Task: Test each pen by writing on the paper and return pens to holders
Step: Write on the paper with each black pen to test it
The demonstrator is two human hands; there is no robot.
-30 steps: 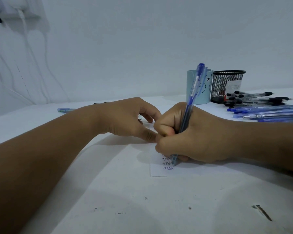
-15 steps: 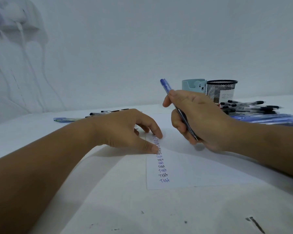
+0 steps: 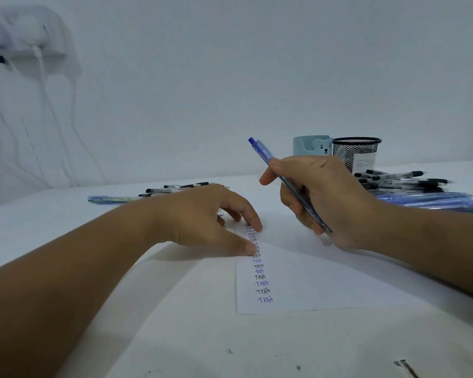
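— How far along were you?

— A column of "Test" filled the paper (image 3: 311,279); my right hand (image 3: 328,203) gripped the blue pen (image 3: 260,149) above it, my left hand (image 3: 202,219) (fingers relaxed) steadied the sheet. Both holders (image 3: 311,146) looked empty; many pens (image 3: 410,184) lay on the bench (image 3: 175,336).

Dim, bluish, even light; soft shadows under the forearms, wide-angle bending at edges.

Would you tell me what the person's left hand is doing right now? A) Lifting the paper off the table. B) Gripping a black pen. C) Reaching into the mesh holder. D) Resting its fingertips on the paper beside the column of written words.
D: the left hand holds nothing and rests its fingertips on the paper, which lies flat, while the right hand holds the blue pen.
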